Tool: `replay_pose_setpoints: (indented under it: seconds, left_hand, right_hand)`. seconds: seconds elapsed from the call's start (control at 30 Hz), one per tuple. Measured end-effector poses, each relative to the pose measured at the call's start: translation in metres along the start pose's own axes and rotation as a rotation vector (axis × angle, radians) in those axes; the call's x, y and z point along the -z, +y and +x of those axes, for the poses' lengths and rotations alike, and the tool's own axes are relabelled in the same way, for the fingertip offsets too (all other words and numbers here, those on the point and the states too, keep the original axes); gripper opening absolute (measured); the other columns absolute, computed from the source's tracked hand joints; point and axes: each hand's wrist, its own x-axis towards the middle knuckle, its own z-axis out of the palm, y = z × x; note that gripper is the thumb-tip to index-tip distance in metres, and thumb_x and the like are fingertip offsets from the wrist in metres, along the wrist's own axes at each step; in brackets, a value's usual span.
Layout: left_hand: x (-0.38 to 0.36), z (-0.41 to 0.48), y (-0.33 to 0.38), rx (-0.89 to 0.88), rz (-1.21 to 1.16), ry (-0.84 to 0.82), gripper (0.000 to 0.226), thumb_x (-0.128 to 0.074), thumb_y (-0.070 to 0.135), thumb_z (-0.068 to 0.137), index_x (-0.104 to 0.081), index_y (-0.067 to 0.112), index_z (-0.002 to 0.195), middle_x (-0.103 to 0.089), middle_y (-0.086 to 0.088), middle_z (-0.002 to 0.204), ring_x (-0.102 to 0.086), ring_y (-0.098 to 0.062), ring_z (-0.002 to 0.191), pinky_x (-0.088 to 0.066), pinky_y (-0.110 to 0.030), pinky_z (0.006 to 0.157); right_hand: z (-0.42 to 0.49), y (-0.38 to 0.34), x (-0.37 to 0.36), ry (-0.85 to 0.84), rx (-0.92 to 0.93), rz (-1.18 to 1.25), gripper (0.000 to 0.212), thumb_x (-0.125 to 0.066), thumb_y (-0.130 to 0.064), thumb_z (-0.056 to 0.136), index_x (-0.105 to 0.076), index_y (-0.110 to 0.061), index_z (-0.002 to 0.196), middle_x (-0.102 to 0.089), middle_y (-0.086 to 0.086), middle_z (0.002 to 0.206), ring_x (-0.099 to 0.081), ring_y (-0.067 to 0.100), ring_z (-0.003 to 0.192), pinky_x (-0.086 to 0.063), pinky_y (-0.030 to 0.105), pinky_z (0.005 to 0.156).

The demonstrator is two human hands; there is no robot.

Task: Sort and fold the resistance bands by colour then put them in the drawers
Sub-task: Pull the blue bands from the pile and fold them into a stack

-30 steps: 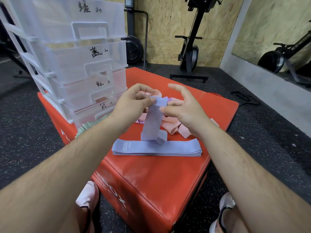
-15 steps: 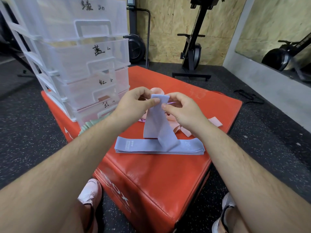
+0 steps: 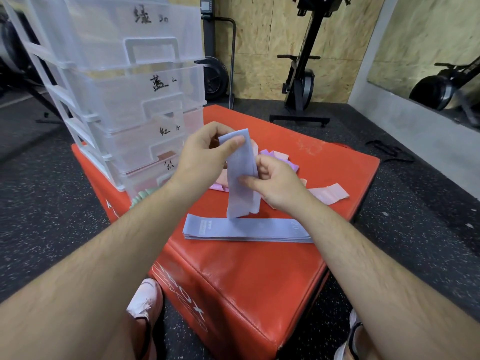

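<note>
A blue resistance band [image 3: 241, 175] hangs upright between my hands above the red box. My left hand [image 3: 205, 154] pinches its top end, and my right hand [image 3: 275, 183] grips its right edge lower down. Its bottom end touches a flat stack of blue bands [image 3: 246, 227] lying on the red box [image 3: 259, 276]. Behind my hands lie loose pink bands [image 3: 328, 193] and purple bands [image 3: 278, 157]. Green bands [image 3: 141, 198] poke out at the foot of the clear drawer tower [image 3: 124, 74], whose drawers carry handwritten labels.
The drawer tower stands on the box's far left corner. Black gym machines [image 3: 304, 81] stand by the wooden back wall. Dark speckled floor surrounds the box. My shoes [image 3: 145, 300] show at the bottom edge.
My right hand slid down from the band's top to its lower right edge, and my left hand kept the top. The band now hangs straighter over the blue stack.
</note>
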Motion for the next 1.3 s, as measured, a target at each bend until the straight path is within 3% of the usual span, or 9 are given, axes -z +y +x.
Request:
replay_pose_setpoints:
  seconds: [0.1, 0.2, 0.37, 0.5, 0.63, 0.8, 1.03, 1.17, 1.3]
  left_hand:
    - [0.008, 0.003, 0.003, 0.042, -0.145, 0.064, 0.011, -0.069, 0.019, 0.092, -0.063, 0.010, 0.091, -0.061, -0.004, 0.079, -0.054, -0.014, 0.070, -0.045, -0.027, 0.061]
    - [0.017, 0.006, 0.002, 0.100, -0.259, 0.137, 0.008, -0.068, 0.016, 0.093, -0.063, 0.010, 0.093, -0.065, -0.003, 0.081, -0.060, -0.014, 0.071, -0.048, -0.024, 0.060]
    - [0.036, 0.011, -0.005, 0.198, -0.391, 0.272, 0.013, -0.064, 0.012, 0.095, -0.058, 0.012, 0.084, -0.065, 0.002, 0.071, -0.063, -0.009, 0.060, -0.050, -0.021, 0.054]
    - [0.053, 0.015, -0.019, 0.280, -0.403, 0.310, 0.011, -0.066, 0.014, 0.094, -0.058, 0.013, 0.086, -0.065, -0.005, 0.079, -0.065, -0.013, 0.062, -0.052, -0.023, 0.058]
    - [0.055, 0.012, -0.027, 0.302, -0.398, 0.288, 0.012, -0.065, 0.014, 0.095, -0.056, 0.012, 0.086, -0.066, -0.008, 0.086, -0.067, -0.016, 0.068, -0.054, -0.024, 0.061]
    - [0.064, 0.014, -0.032, 0.330, -0.389, 0.346, 0.013, -0.064, 0.013, 0.095, -0.055, 0.013, 0.086, -0.066, -0.008, 0.085, -0.070, -0.016, 0.067, -0.056, -0.025, 0.062]
    - [0.077, 0.015, -0.056, 0.510, -0.287, 0.283, 0.017, -0.066, 0.008, 0.093, -0.052, 0.010, 0.083, -0.054, -0.009, 0.079, -0.051, -0.017, 0.057, -0.056, -0.024, 0.055]
    - [0.082, 0.009, -0.066, 0.552, -0.297, 0.262, 0.018, -0.062, 0.009, 0.096, -0.055, 0.002, 0.111, -0.061, -0.011, 0.096, -0.063, -0.018, 0.065, -0.057, -0.023, 0.059]
    - [0.082, -0.006, -0.074, 0.596, -0.247, 0.185, 0.006, -0.056, 0.008, 0.099, -0.060, 0.005, 0.096, -0.062, -0.008, 0.095, -0.068, -0.010, 0.059, -0.057, -0.022, 0.056]
  right_hand:
    - [-0.001, 0.005, -0.003, -0.069, -0.025, -0.067, 0.048, -0.078, -0.035, 0.070, -0.062, 0.000, 0.100, -0.068, 0.026, 0.103, -0.070, 0.034, 0.089, -0.052, 0.058, 0.087]
    - [0.000, 0.013, -0.002, -0.120, -0.089, -0.106, 0.064, -0.076, -0.048, 0.058, -0.059, 0.001, 0.096, -0.068, 0.023, 0.090, -0.059, 0.019, 0.077, -0.054, 0.051, 0.075]
    - [-0.011, 0.020, 0.015, -0.232, -0.168, -0.183, 0.021, -0.080, -0.018, 0.082, -0.060, -0.019, 0.086, -0.063, -0.011, 0.072, -0.056, 0.002, 0.061, -0.045, 0.020, 0.059]
    - [-0.018, 0.022, 0.026, -0.278, -0.200, -0.192, 0.020, -0.074, -0.007, 0.082, -0.064, -0.017, 0.095, -0.060, -0.008, 0.075, -0.054, 0.008, 0.068, -0.043, 0.026, 0.067]
    - [-0.025, 0.017, 0.040, -0.241, -0.243, -0.189, 0.024, -0.067, -0.002, 0.085, -0.064, -0.013, 0.106, -0.061, -0.007, 0.076, -0.054, 0.005, 0.061, -0.040, 0.014, 0.050]
    - [-0.030, 0.025, 0.060, -0.144, -0.315, -0.128, 0.040, -0.053, 0.010, 0.086, -0.054, -0.019, 0.112, -0.057, 0.010, 0.095, -0.062, 0.023, 0.070, -0.061, 0.039, 0.063]
    - [-0.037, 0.029, 0.079, -0.156, -0.332, -0.102, 0.031, -0.044, 0.003, 0.092, -0.073, -0.007, 0.098, -0.063, 0.014, 0.092, -0.068, 0.027, 0.063, -0.062, 0.034, 0.068]
    - [-0.043, 0.032, 0.076, -0.202, -0.418, 0.014, 0.031, -0.042, 0.000, 0.091, -0.072, 0.010, 0.096, -0.071, 0.025, 0.090, -0.068, 0.022, 0.067, -0.061, 0.033, 0.068]
    - [-0.052, 0.036, 0.067, -0.230, -0.443, 0.094, 0.029, -0.058, -0.020, 0.096, -0.072, 0.005, 0.090, -0.074, 0.019, 0.089, -0.068, 0.018, 0.070, -0.058, 0.028, 0.064]
